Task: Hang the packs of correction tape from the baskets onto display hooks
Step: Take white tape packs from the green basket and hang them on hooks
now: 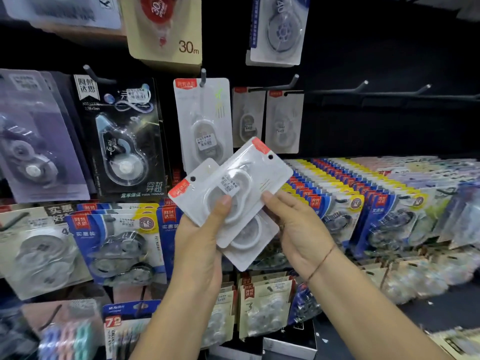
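My left hand [200, 245] grips a small fan of white correction tape packs, thumb pressed on the front. The top pack [255, 175] is tilted, its red tab and hang hole pointing up right. A second pack [192, 193] shows its red tab at the left, and a third [249, 242] sticks out below. My right hand [293, 227] pinches the right edge of the top pack. Just above, the same kind of pack [205, 120] hangs on a display hook [203, 74]. Two more [283, 120] hang to its right.
Bare hooks [363, 85] jut from the dark panel at upper right. Black and purple tape packs [127, 136] hang at left. Rows of blue and yellow multi-packs [363, 201] fill the shelf at right and below the hands.
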`<state>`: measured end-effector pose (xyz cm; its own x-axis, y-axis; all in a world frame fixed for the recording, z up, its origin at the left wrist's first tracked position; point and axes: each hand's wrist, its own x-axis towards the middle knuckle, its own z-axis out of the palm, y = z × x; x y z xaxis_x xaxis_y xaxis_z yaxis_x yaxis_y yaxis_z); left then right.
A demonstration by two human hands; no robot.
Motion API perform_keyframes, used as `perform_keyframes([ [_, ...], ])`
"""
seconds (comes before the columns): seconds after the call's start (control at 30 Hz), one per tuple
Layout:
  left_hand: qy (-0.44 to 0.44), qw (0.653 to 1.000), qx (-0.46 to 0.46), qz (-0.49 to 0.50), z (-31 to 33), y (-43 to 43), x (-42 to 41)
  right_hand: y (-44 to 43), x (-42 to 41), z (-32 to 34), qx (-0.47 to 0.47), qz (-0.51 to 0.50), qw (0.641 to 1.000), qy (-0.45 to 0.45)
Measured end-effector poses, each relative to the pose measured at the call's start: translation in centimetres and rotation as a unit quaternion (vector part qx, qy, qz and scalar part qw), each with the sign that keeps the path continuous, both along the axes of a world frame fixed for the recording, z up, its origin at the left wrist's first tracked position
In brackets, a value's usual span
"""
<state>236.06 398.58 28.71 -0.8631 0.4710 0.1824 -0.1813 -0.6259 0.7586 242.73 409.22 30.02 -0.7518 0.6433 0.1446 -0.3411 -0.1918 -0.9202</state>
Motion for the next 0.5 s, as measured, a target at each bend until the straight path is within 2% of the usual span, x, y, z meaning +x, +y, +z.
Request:
perform_keyframes([
  [0.1, -0.013, 1.000, -0.006, -0.021, 0.1, -0.2, -0.2, 0.1, -0.3, 1.4, -0.030, -0.022, 0.999, 0.035],
  [0.23, -0.011, 0.999, -0.026, -0.027, 0.2, -0.3, -0.7, 1.5, -0.8, 3.0, 0.028, -0.163, 0.986, 0.010],
  [0.3, 0.000, 0.999, -0.030, -0.030, 0.2, -0.4, -0.8, 2.2, -0.8, 4.1, 0.072, -0.210, 0.975, 0.013],
  [0.43, 0.007, 1.000, -0.027, -0.010, 0.5, -0.7, -1.1, 3.2, -0.5, 6.5, 0.213, -0.225, 0.950, 0.028],
  [0.5, 0.010, 1.000, -0.029, -0.001, 0.5, -0.8, -1.3, 3.7, -0.4, 7.4, 0.254, -0.249, 0.934, 0.032],
])
